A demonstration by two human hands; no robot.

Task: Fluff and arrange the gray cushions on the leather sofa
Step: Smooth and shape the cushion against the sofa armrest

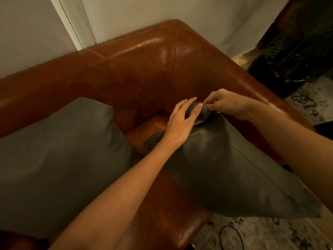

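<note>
Both forearms reach in from the near edge toward the far right corner of the leather sofa (137,69), where they meet on the right gray cushion (225,163). That cushion leans against the right armrest, its near corner hanging out past the seat front and its far corner pushed up toward the backrest. The right hand (228,103) is closed in a pinch on that far corner, bunching the cloth into a small knot. The left hand (182,121) lies open and flat on the face beside it, fingers just touching the bunched tip.

To do this well, I judge the pinch should draw the corner out to a clean point while the flat hand presses filling toward it; then the whole cushion wants pushing back onto the seat.

Its cover is smooth, dull gray with a stitched seam along the right side, and looks plump. The left gray cushion (59,154) rests against the backrest, well apart, already full.
</note>
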